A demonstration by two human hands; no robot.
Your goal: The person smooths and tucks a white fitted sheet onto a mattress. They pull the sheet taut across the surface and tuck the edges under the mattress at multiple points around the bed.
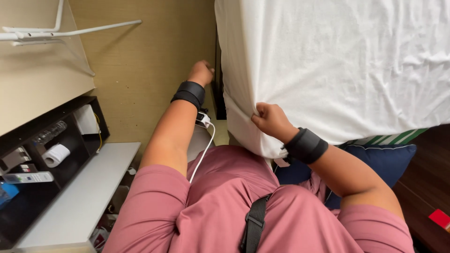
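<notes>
A white bed sheet [337,61] covers the mattress at the upper right. My right hand [271,120] is shut on a pinched fold of the sheet at the mattress corner. My left hand [201,72] reaches down beside the mattress edge, next to the dark gap by the wooden wall panel; its fingers are curled and partly hidden, so I cannot tell what they hold. Both wrists wear black bands. A white cable [205,149] with a small plug runs under my left forearm.
A dark shelf [28,154] on the left holds a paper roll [56,154], a remote [28,177] and a clear bottle. A grey-white ledge [79,197] lies below it. A navy pillow [389,157] sits under the sheet's edge. White rack bars [56,33] hang at top left.
</notes>
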